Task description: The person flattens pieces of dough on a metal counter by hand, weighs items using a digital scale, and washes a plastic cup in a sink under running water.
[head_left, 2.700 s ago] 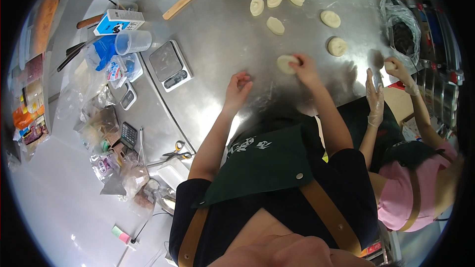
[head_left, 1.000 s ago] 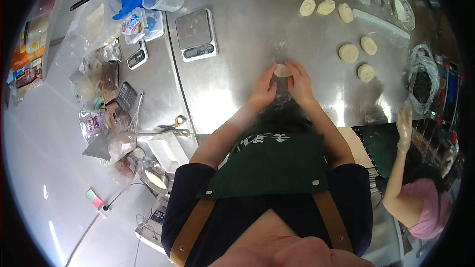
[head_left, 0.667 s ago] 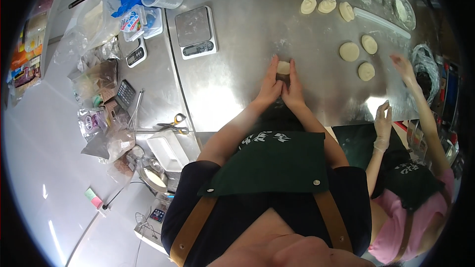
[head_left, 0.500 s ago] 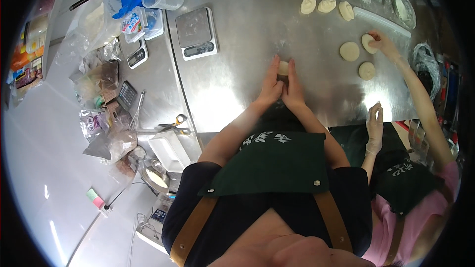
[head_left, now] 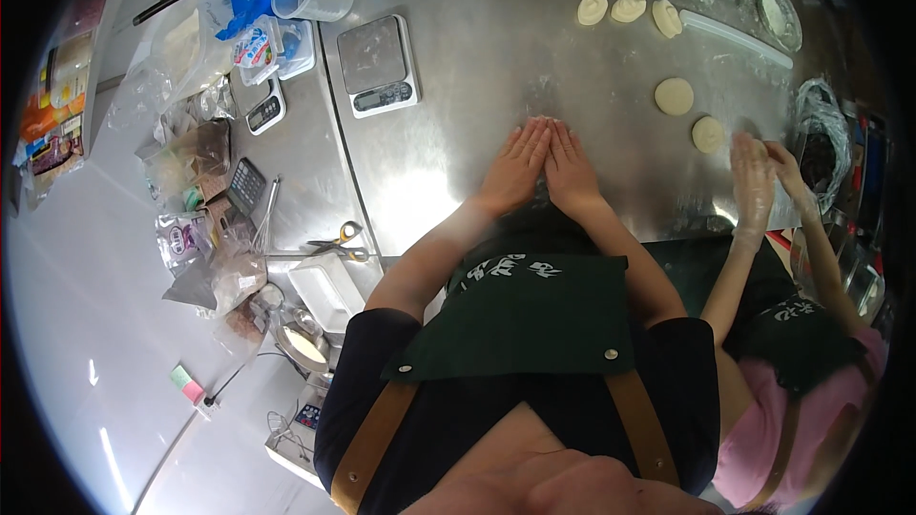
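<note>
My left hand (head_left: 515, 170) lies palm down over the steel table near its front edge, fingers stretched out. Beside it, angled inward, my right hand (head_left: 571, 168) is also flat, and the fingertips of both meet. Any dough beneath my palms is hidden. To the right are a larger round dough disc (head_left: 675, 96) and a smaller one (head_left: 707, 134). Farther back lie three folded dough pieces (head_left: 629, 9) in a row.
At the right, a co-worker's gloved hand (head_left: 753, 181) and bare hand (head_left: 788, 172) are close together. A digital scale (head_left: 374, 55) stands left on the table (head_left: 468, 67). Beyond the seam are scissors (head_left: 342, 240), a calculator (head_left: 246, 186) and bags. A white strip (head_left: 737, 38) lies at back right.
My hands turned from upright around a dough piece to flat, hiding it from sight. The co-worker's hand lifted one dough disc off the table and drew it back toward the gloved hand.
</note>
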Tool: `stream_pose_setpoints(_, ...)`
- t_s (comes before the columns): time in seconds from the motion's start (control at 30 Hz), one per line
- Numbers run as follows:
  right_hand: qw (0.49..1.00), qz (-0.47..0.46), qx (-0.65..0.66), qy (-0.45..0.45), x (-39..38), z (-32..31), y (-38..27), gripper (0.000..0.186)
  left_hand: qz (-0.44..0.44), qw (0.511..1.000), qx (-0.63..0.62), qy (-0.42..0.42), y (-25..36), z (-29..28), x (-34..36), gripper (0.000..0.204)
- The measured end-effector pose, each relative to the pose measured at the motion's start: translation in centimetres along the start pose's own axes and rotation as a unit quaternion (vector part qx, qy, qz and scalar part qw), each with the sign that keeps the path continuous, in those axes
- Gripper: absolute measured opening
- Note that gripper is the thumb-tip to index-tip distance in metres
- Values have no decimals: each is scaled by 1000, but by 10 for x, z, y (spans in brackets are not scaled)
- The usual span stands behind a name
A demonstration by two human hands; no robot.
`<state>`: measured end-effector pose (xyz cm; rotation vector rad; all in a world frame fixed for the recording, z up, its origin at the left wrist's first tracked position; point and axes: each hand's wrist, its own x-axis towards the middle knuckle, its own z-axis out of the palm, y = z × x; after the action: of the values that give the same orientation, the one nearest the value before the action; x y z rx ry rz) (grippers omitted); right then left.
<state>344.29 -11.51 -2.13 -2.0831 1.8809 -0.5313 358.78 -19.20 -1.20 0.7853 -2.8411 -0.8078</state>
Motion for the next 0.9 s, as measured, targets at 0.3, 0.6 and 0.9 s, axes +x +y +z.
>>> stream_pose_setpoints(0.3, 1000, 6, -2, -22, -2, 4, -1, 54, 10, 999, 33, 23, -1, 9, 0, 62)
stream_pose_setpoints(0.6, 997, -2, -18, -71, 2, 0, -1, 62, 2, 999, 48, 5, -1, 5, 4, 65)
stream_pose_setpoints(0.9, 999, 7, -15, -43, 11, -4, 3, 71, -11, 1000, 2, 6, 0, 4, 11, 64)
